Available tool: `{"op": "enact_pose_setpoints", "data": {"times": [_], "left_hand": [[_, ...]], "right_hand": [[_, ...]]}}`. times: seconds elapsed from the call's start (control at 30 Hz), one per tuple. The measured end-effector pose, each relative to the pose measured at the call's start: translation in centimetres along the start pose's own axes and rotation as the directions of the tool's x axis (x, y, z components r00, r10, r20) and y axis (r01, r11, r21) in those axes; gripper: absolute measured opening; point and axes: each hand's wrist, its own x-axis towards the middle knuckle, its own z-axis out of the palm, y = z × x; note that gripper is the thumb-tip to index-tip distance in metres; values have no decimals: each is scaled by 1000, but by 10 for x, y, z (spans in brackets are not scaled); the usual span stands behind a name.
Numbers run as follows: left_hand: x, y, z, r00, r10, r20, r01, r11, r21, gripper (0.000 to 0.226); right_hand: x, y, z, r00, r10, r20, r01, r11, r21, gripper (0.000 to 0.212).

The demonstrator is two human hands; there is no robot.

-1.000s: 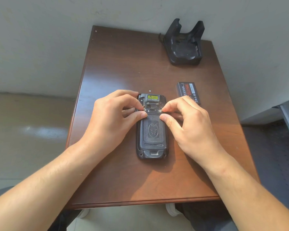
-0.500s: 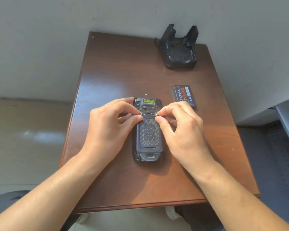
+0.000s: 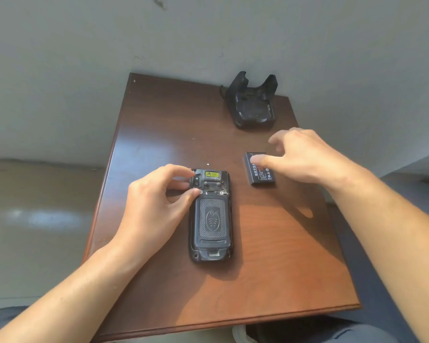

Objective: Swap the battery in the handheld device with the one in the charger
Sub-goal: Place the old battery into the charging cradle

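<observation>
The handheld device (image 3: 210,215) lies face down mid-table (image 3: 159,134), its textured back cover bearing an oval emblem and, near the top, a small yellow label too small to read. The left hand (image 3: 156,206) pinches at the device's upper left edge, thumb and forefinger touching it. Farther back, the right hand (image 3: 305,157) hovers with fingers spread over the loose battery (image 3: 260,173), whose print is illegible, with the black charger (image 3: 254,105) beyond at the wall.

Bright, even daylight, apparently from 9–10 o'clock. Soft sheen across tabletop (image 3: 159,149) toward 10 o'clock; pale glare patch on floor (image 3: 42,219) at 9 o'clock. Shadows fall toward 4–5 o'clock: dark pool under handheld device (image 3: 211,216), pointed shadow beneath right hand (image 3: 305,157). Right fingertips (image 3: 258,159) slightly motion-blurred. Wide-angle bowing at frame edges. Overall mild softness, compression haze.
</observation>
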Motion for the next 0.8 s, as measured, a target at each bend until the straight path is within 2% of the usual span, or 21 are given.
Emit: {"op": "enact_pose_setpoints", "data": {"times": [0.07,0.13,0.3,0.37,0.43,0.6,0.7,0.8], "left_hand": [[1,2,-1,1000,12,-7,-12,1000,-8,24],[2,2,-1,1000,22,-12,-23,1000,-8,24],[1,-4,2,997,69,-27,-69,997,-19,18],[1,-5,2,997,72,-35,-73,997,-27,18],[1,-5,3,997,70,-35,-71,997,-37,18],[2,-5,2,997,67,-39,-68,997,-27,19],[2,-5,2,997,69,-40,-69,997,-20,19],[2,-4,3,997,63,-42,-64,998,-18,20]], "right_hand": [[1,-6,6,998,59,-1,-59,998,4,86],[2,-15,10,994,109,-13,-109,994,-13,76],[-1,-28,16,991,121,-51,-127,985,-121,57],[-3,-26,17,997,67,-37,-69,996,-58,51],[-6,-21,19,997,-65,-51,67,997,41,44],[-15,-11,20,945,-275,-178,305,936,174,46],[-16,-9,15,927,-313,-205,354,911,210,46],[-16,-11,9,943,-271,-194,312,922,231,43]]}}
